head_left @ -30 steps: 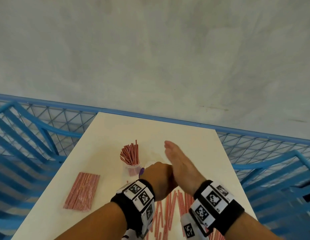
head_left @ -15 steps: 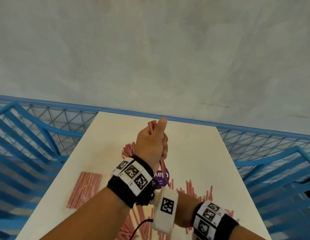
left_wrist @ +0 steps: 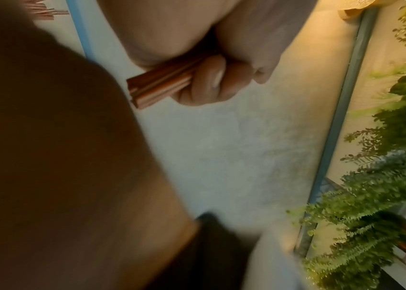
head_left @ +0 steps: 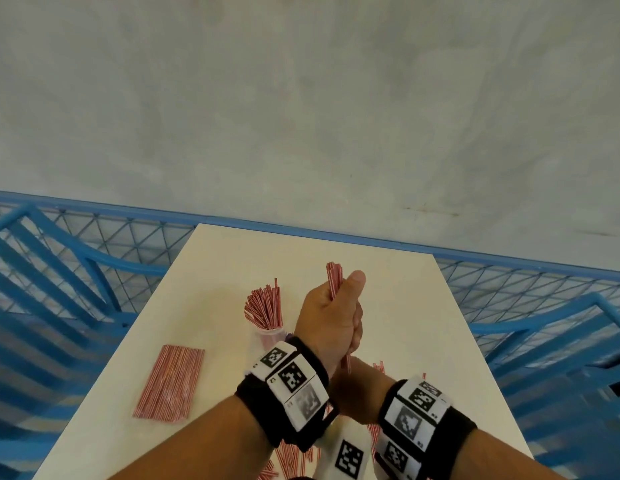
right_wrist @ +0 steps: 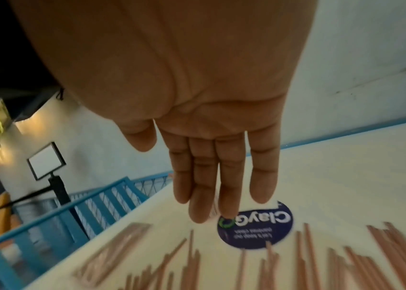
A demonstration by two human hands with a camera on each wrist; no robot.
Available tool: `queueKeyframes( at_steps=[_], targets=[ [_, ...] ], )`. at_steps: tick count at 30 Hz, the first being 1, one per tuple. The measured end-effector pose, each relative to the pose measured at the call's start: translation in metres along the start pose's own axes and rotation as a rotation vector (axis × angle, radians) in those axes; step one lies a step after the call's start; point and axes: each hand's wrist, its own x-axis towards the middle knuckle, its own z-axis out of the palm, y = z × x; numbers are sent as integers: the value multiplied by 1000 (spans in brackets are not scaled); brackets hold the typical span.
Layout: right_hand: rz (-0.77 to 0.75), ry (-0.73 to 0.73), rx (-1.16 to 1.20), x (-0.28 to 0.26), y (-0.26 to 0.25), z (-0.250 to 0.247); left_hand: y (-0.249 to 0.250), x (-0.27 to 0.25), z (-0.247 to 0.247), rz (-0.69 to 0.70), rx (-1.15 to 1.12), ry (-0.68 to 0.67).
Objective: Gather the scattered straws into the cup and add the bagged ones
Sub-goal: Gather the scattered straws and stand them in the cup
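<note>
- The cream rectangular counter carries everything: a flat clear bag of red-striped straws at its left, scattered striped straws at the near edge.
- The clear plastic cup, already stuffed with straws, stands just left of the left hand.
- That hand's fingers are curled round an upright bundle of straws; best to level the ends, then lower them in steeply.
- The right hand hovers flat, fingers straight, over the loose ones.
</note>
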Motion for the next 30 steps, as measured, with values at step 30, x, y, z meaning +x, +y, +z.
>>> queueKeyframes(
  at_steps=[30],
  targets=[
    [39,499,485,-18,36,-65,-32,62,-82,-55,300,283]
  ],
)
